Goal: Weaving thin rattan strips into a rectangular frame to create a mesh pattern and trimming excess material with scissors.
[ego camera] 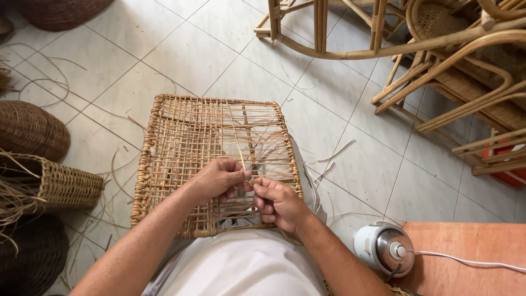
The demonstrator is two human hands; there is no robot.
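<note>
Head view: a woven panel (pixel 186 142) rests on the person's lap, tilted away over the tiled floor (pixel 219 49). A thin cane strip (pixel 237 140) runs up from the hands, its long axis nearly straight away across the open part of the weave. The left hand (pixel 219 178) pinches its lower end, fingers closed. The right hand (pixel 276 200), just beside and touching, seems to grip the same strip, though its fingers hide the contact. Baskets (pixel 30 129) crowd the left; chairs (pixel 438 60) stand well apart, right.
</note>
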